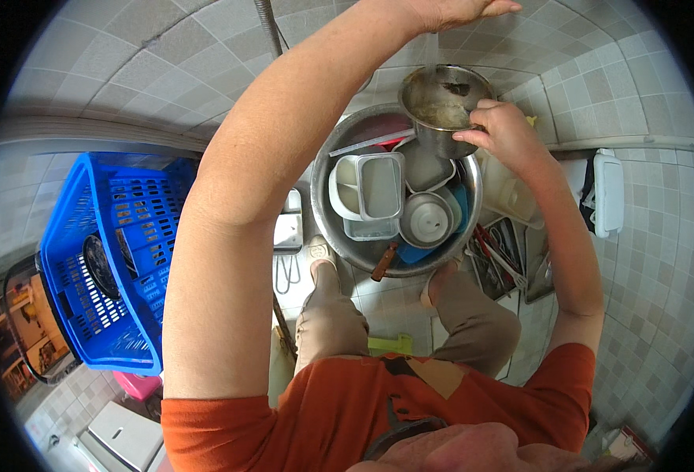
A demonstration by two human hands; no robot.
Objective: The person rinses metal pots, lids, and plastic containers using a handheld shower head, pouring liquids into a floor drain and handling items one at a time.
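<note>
My right hand [503,130] grips the rim of a deep stainless steel pot [446,137], thumb outside and fingers over the edge. The pot is tilted towards me above the far side of a large metal basin [318,194]. A thin stream of water [433,53] falls into it, and cloudy liquid and a dark patch show inside. My left hand [462,13] reaches up to the top edge of the view, above the stream. Part of it is cut off, so whether it holds anything is hidden. White and clear plastic containers [381,186] and a round metal pan [426,220] fill the basin.
A wooden handle [385,262] sticks out over the basin's near rim. To the right lie a tray of utensils [494,253] and a translucent plastic container [509,197]. A blue plastic basket [146,206] stands at the left. Tiled walls [577,76] enclose the far side and right.
</note>
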